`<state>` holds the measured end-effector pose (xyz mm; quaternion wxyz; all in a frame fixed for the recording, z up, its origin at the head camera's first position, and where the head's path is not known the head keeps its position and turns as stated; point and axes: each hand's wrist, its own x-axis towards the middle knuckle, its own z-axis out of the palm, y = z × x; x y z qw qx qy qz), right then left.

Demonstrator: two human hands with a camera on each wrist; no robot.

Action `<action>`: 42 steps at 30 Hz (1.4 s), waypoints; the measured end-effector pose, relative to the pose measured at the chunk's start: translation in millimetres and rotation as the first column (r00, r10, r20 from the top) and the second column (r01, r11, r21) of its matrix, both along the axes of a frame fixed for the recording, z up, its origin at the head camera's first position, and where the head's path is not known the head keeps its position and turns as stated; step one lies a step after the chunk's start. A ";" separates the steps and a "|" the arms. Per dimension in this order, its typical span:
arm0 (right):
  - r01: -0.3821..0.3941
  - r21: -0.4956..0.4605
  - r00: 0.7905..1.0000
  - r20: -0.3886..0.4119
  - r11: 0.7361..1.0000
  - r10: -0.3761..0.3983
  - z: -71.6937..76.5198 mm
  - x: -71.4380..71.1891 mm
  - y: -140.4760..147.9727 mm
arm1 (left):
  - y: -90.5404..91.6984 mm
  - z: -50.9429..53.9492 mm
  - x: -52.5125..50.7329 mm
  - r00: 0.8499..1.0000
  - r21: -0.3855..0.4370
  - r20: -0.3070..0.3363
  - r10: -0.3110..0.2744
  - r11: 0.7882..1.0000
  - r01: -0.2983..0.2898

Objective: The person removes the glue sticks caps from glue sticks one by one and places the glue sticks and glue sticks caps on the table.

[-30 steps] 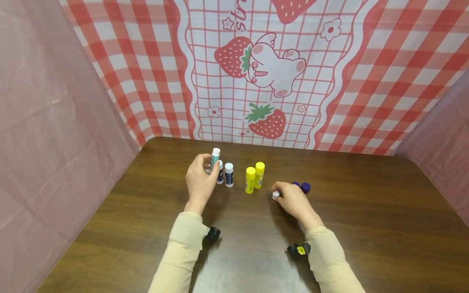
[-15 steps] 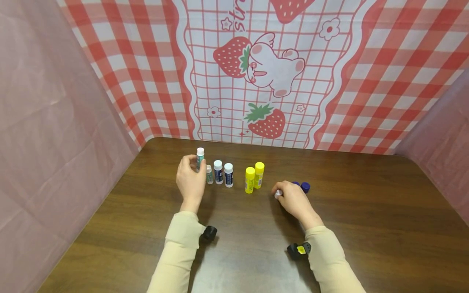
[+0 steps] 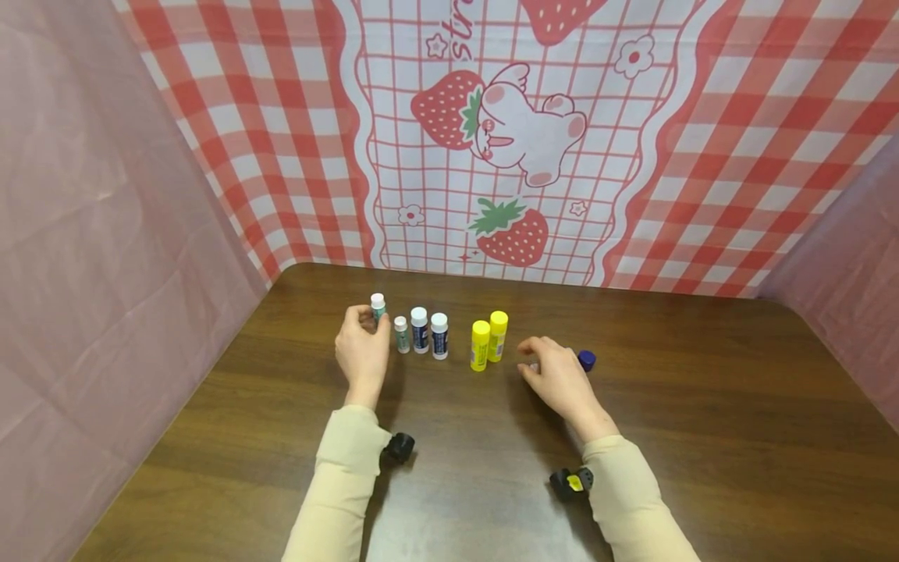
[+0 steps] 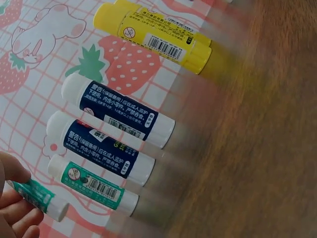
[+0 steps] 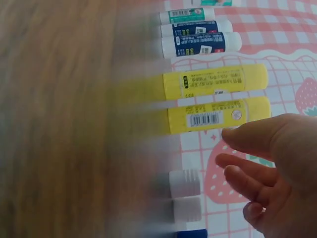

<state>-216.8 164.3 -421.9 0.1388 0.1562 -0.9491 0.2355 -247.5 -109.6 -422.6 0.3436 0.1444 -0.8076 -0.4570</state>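
In the head view my left hand (image 3: 361, 351) grips a green glue stick with a white cap (image 3: 378, 304), held upright at the left end of a row. Beside it stand another green glue stick (image 3: 402, 336) and two navy glue sticks (image 3: 420, 330). The left wrist view shows the held green stick (image 4: 37, 196) between thumb and fingers, its white base apart from its neighbour. My right hand (image 3: 558, 378) has its thumb and fingers parted, holding nothing. Near it in the right wrist view are two white caps (image 5: 184, 183) and a blue cap (image 5: 192, 233).
Two yellow glue sticks (image 3: 480, 346) stand upright between the hands. A dark blue cap (image 3: 586, 360) lies right of my right hand. Behind the brown table (image 3: 463, 468) hangs a red-and-white checked cloth (image 3: 309, 156), with pink cloth (image 3: 105, 234) at the side.
My left hand has carried the green glue stick leftward past the other green one, then lowered it. My right hand has let go of a white cap, and its fingers have spread.
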 end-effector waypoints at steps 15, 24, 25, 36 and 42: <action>0.030 -0.013 0.998 -0.057 0.999 -0.031 13.7 4.6 -5.9 | -2.5 -8.6 -1.0 0.971 -0.012 0.237 -0.017 1.000 0.020; 0.005 0.001 0.999 -0.054 1.000 -0.005 15.3 6.5 -10.1 | -3.0 -14.0 -1.2 0.944 -0.023 0.329 -0.030 0.999 0.040; 0.005 0.003 0.998 -0.060 1.000 -0.005 15.3 7.2 -11.2 | -3.0 -14.6 -1.4 0.942 -0.023 0.333 -0.030 0.999 0.040; -0.021 0.015 0.989 -0.144 1.000 0.022 14.7 10.1 -32.1 | -1.3 -13.7 -1.3 0.942 -0.026 0.334 -0.040 0.998 0.052; -0.046 0.071 0.989 -0.139 0.996 0.055 12.4 12.1 -36.2 | 1.7 -8.4 -0.9 0.952 -0.035 0.301 -0.048 0.998 0.061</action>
